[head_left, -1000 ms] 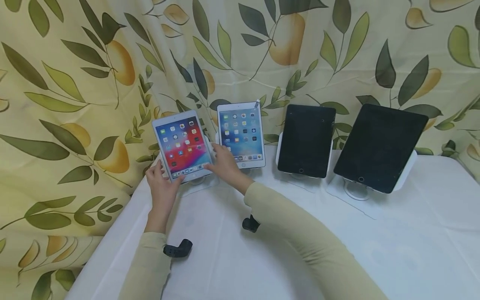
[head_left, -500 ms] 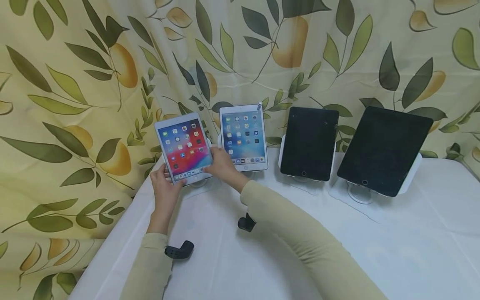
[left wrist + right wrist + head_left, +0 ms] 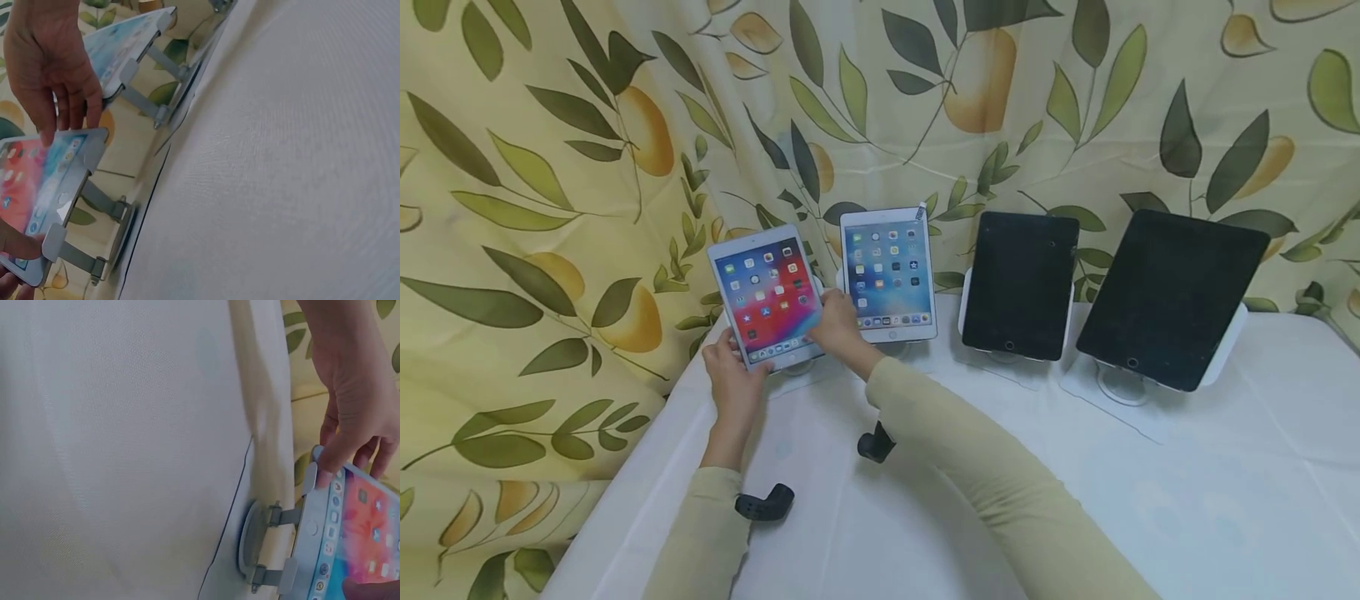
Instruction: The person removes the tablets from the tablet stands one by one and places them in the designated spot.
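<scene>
Evidently the work centres on the white-framed tablet with a lit red-and-blue screen (image 3: 767, 283), leftmost of four along the far side of the white-clothed bench (image 3: 820, 500). It leans on a grey metal hinged stand (image 3: 80, 255), its lower edge resting behind the stand's small grey clips (image 3: 54, 242). The left hand (image 3: 735, 383) pinches its lower left corner, thumb on the front and fingers behind. The right hand (image 3: 838, 322) grips the lower part of its right edge, thumb over the face, just beside the white-framed tablet with a lit pale-blue screen (image 3: 891, 271).

The step in hand seems to be adjusting the tablet on its support; whether it is being seated or drawn off, I cannot tell. As I judge it, the next move calls for both hands acting together: an even push if it is to sit square behind the clips, an even lift if it is to clear them. Either way, the right-hand fingers need care beside that close neighbour.
</scene>
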The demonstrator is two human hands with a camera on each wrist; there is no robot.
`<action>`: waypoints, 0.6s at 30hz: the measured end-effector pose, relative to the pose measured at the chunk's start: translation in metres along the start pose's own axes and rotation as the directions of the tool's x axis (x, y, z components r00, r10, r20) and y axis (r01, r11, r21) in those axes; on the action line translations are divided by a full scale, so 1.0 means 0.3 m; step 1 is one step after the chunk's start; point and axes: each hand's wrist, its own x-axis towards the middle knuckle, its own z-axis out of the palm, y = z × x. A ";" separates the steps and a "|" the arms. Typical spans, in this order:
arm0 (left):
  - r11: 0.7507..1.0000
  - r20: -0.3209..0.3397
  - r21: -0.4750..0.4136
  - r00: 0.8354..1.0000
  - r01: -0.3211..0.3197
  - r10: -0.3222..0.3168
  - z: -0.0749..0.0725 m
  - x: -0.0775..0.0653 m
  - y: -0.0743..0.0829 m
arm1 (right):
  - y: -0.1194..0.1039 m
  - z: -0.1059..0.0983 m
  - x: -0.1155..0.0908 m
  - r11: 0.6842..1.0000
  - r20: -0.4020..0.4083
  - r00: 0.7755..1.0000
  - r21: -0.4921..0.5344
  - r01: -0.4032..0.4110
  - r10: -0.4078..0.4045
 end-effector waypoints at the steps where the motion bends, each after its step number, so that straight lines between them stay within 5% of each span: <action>1: 1.000 0.002 -0.005 1.000 0.007 -0.007 0.003 0.000 0.000 | 0.002 -0.001 0.000 1.000 -0.001 1.000 0.003 -0.006 0.006; 9: 0.998 0.002 -0.037 0.999 0.041 -0.041 0.010 -0.001 0.005 | 0.027 -0.006 0.003 0.998 -0.022 0.999 0.055 0.031 -0.029; 18: 0.990 -0.008 -0.133 0.999 -0.041 0.041 -0.010 0.010 0.003 | 0.066 0.005 0.020 0.964 -0.098 0.983 0.206 0.170 -0.153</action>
